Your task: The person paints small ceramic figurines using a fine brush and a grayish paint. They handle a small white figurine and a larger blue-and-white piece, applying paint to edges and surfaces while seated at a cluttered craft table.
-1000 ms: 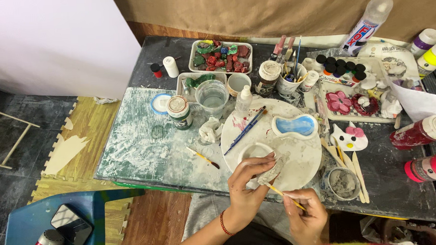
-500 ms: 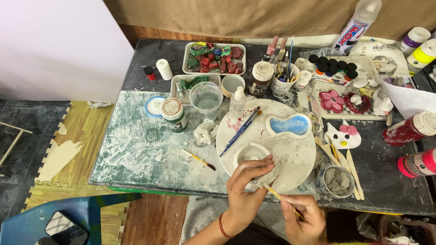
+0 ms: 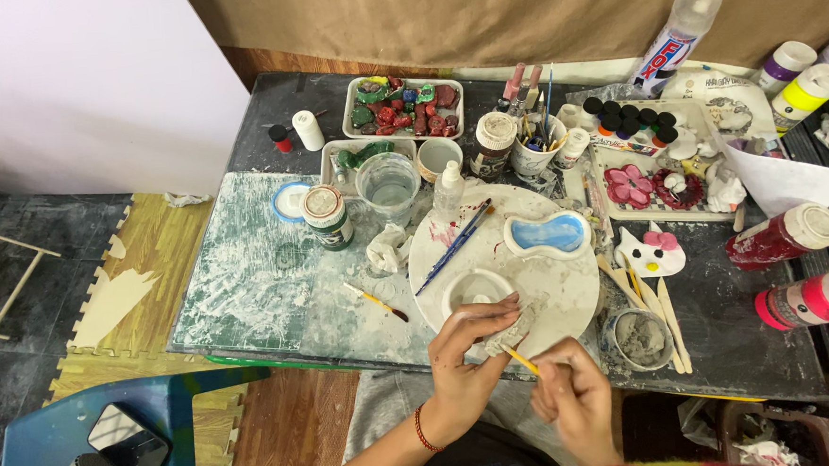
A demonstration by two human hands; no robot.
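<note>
Holding a small grey clay piece [image 3: 512, 329] at the near edge of the round white board [image 3: 569, 296], our left hand [image 3: 466, 358] has its fingers clamped around it. Our right hand [image 3: 575, 399] pinches a thin yellow-handled tool [image 3: 518, 359], fingers together, tip touching the clay. Just right sits a cup of grey clay [image 3: 639, 338]; a blue-filled dish [image 3: 549, 234] lies farther back on the table [image 3: 247, 289].
</note>
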